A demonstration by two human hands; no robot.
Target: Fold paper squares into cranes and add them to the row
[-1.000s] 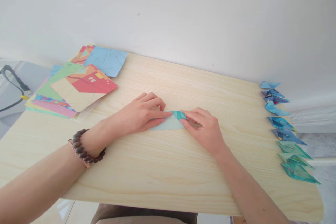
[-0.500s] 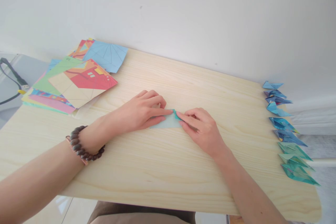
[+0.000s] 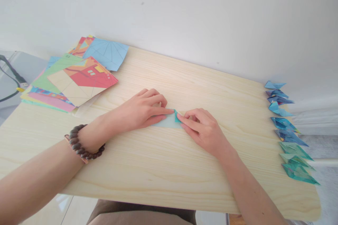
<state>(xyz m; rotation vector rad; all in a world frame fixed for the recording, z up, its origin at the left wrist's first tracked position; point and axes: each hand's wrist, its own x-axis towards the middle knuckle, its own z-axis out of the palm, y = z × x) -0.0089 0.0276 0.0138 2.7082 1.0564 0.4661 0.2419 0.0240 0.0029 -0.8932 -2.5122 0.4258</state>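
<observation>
A small piece of pale blue folding paper (image 3: 167, 122) lies on the table between my hands. At its right part a teal flap (image 3: 177, 117) is turned over onto the pale side. My left hand (image 3: 149, 109) holds the paper down from the left, its index fingertip at the top of the flap and its thumb on the paper; the other fingers are curled. From the right, my right hand (image 3: 202, 126) grips the paper, index fingertip pressed on the flap and thumb at the lower edge. Part of the paper is hidden under the fingers.
Along the right edge of the wooden table (image 3: 158, 165) stand several folded paper figures (image 3: 286, 122) in blue and green. A stack of patterned paper sheets (image 3: 60, 88) lies at the back left, near a black cable (image 3: 13, 72). A white wall borders the far side.
Under my right fingers the teal flap now lies flatter and shows a larger, squarer face. My left hand has stayed nearly still.
</observation>
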